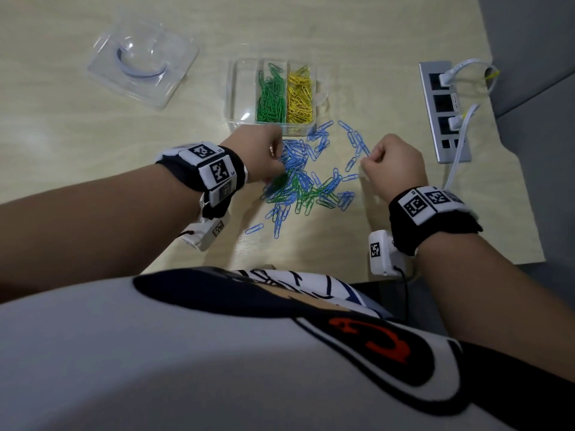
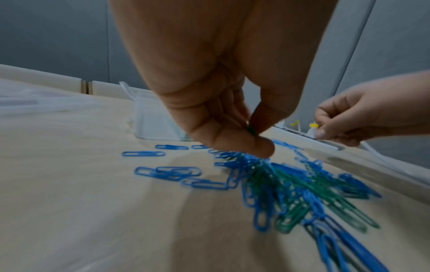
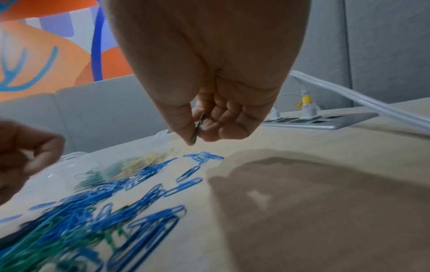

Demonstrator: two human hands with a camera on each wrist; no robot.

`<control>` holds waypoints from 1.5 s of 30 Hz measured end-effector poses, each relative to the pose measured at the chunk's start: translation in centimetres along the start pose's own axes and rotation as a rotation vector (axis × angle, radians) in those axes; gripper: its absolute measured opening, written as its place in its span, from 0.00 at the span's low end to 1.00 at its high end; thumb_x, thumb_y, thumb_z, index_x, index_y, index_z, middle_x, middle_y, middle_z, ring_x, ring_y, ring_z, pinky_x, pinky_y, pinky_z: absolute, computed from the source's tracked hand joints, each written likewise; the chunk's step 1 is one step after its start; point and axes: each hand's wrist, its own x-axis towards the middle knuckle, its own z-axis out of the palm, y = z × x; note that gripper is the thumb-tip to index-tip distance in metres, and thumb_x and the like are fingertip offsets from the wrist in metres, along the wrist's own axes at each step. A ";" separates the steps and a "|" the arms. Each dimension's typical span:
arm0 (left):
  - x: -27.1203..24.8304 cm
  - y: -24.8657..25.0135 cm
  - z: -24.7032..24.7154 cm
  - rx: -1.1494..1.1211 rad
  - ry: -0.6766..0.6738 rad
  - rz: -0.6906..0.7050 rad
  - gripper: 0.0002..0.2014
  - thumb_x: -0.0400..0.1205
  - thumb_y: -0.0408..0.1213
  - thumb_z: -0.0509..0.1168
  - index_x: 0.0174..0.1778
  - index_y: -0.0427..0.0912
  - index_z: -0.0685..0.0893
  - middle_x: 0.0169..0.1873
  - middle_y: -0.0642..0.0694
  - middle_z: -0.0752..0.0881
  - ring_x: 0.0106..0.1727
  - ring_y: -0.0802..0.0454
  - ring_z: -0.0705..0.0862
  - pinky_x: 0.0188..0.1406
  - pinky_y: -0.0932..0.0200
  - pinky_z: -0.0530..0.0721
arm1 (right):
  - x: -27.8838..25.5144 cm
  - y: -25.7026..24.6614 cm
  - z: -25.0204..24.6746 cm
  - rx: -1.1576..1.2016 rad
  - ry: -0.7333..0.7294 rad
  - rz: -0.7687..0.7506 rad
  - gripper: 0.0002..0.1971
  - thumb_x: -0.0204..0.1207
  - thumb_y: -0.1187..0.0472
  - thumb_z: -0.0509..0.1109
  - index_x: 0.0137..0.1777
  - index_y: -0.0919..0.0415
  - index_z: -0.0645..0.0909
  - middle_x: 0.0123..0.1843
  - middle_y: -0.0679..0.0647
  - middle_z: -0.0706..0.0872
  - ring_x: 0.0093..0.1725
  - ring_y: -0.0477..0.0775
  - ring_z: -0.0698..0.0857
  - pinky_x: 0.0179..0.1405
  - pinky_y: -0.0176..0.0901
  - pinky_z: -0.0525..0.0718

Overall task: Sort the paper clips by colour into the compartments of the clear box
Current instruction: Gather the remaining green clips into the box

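I am seeing my left hand (image 1: 263, 154) pinching a green clip (image 2: 251, 130) between thumb and fingers over the loose pile of blue and green paper clips (image 1: 306, 181) lying on the bench (image 1: 93, 144). My right hand (image 1: 395, 164) is pinching another green clip (image 3: 197, 128) just right of the pile. The clear box (image 1: 239, 88) is sitting beyond the pile, 2 compartments holding green and yellow clips.

Both wrists: black wristbands (image 1: 214, 172) with white square-code tags, white camera boxes (image 1: 383, 256) beneath, thin cables. Lower frame: white printed T-shirt (image 1: 186, 353).
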 end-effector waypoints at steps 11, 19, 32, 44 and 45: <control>0.3 0.7 1.0 0.104 -0.099 0.080 0.10 0.81 0.37 0.60 0.45 0.39 0.87 0.43 0.42 0.84 0.48 0.43 0.80 0.45 0.55 0.75 | -0.2 -1.1 0.4 -0.038 -0.240 -0.055 0.10 0.76 0.67 0.58 0.40 0.67 0.81 0.52 0.65 0.85 0.52 0.65 0.82 0.51 0.47 0.79; 0.3 0.1 2.1 0.273 -0.082 0.160 0.14 0.74 0.37 0.71 0.55 0.44 0.85 0.55 0.40 0.77 0.55 0.38 0.81 0.55 0.51 0.80 | -0.9 -0.8 2.8 -0.159 -0.321 -0.193 0.11 0.73 0.65 0.68 0.54 0.53 0.80 0.54 0.57 0.79 0.53 0.59 0.80 0.50 0.45 0.76; -0.3 0.7 1.7 -0.003 -0.114 0.032 0.11 0.80 0.32 0.61 0.51 0.48 0.86 0.40 0.51 0.84 0.44 0.48 0.82 0.47 0.59 0.79 | -1.6 -2.2 2.8 -0.374 -0.422 -0.388 0.16 0.74 0.53 0.73 0.61 0.51 0.79 0.59 0.53 0.76 0.59 0.57 0.79 0.55 0.49 0.80; -0.2 1.5 2.3 -0.694 -0.319 -0.221 0.21 0.89 0.44 0.52 0.42 0.34 0.83 0.33 0.38 0.84 0.34 0.42 0.84 0.32 0.56 0.87 | -1.0 -2.6 1.7 -0.426 -0.478 -0.310 0.05 0.75 0.56 0.68 0.49 0.53 0.80 0.55 0.56 0.80 0.54 0.59 0.81 0.53 0.49 0.80; -0.2 1.6 2.3 -0.731 -0.326 -0.242 0.23 0.89 0.48 0.51 0.43 0.33 0.83 0.33 0.38 0.83 0.33 0.43 0.83 0.35 0.54 0.87 | -1.0 -3.0 1.4 -0.376 -0.466 -0.304 0.03 0.74 0.56 0.68 0.46 0.52 0.78 0.53 0.55 0.81 0.52 0.58 0.81 0.52 0.49 0.81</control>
